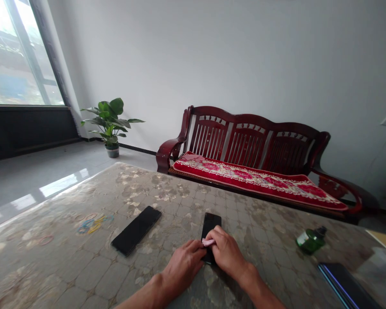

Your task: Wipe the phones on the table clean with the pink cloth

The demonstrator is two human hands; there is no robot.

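A black phone [210, 225] lies flat on the patterned table [186, 201] in front of me. My right hand [225, 252] rests on its near end, fingers closed on a small pink cloth [208, 242]. Beside it, my left hand [184, 265] grips the phone's near left edge with its fingers curled. The lower part of the phone is hidden under both hands. A second, larger black phone [136, 229] lies untouched to the left.
Several coloured rubber bands [91, 223] lie at the table's left. A green bottle [310, 239] lies on its side at the right, with a dark tablet [347, 285] nearer the corner. Beyond the table stand a red cushioned wooden bench [260, 171] and a potted plant [111, 124].
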